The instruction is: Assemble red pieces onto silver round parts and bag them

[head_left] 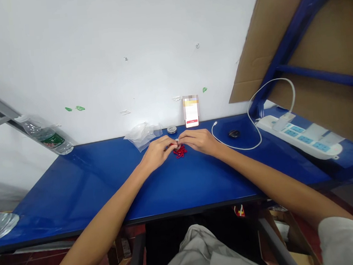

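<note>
Toward the blue tabletop's (107, 188) far edge, left hand (157, 151) and right hand (198, 141) meet fingertip to fingertip, fingers pinched narrow on something too small to tell, small red pieces (180, 152) heaped just beneath, equally near both.

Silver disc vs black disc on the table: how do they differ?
Colour: the silver disc is shiny metal; the black disc is dark. Place: the silver disc lies left of the card, beside the plastic bag; the black disc lies right of it, inside the loop of the white cable. Shared: both small, round, flat on the blue table, untouched.
</note>
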The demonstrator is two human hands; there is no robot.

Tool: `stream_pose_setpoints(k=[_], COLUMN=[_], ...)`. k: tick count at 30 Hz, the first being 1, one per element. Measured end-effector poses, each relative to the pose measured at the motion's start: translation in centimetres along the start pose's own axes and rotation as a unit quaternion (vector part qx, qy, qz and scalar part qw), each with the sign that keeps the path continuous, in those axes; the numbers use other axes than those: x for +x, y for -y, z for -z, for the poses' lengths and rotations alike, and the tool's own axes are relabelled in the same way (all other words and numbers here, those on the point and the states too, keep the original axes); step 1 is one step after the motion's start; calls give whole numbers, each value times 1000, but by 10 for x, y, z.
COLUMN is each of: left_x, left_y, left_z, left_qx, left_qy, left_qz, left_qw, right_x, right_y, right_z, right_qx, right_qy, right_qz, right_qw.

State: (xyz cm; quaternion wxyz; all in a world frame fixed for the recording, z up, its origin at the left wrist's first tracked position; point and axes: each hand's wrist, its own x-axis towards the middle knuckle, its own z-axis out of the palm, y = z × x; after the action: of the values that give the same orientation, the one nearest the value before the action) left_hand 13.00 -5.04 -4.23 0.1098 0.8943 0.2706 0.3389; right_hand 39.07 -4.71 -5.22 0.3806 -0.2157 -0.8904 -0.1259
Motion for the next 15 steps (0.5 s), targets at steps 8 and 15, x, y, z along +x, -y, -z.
stream_pose_setpoints(k=[8,15], left_x=[3,3], left_y=[0,-8], left_z=[3,3], left_qx=[-53,-96], left_qy=[-1,-5], left_qz=[39,86], left_qw=[998,992], right_x=[-1,4], right_y=[2,6], right_z=[-3,6], right_qx=[-5,-57], right_qy=[4,7], right_qz=[4,19], right_qw=[1000,998])
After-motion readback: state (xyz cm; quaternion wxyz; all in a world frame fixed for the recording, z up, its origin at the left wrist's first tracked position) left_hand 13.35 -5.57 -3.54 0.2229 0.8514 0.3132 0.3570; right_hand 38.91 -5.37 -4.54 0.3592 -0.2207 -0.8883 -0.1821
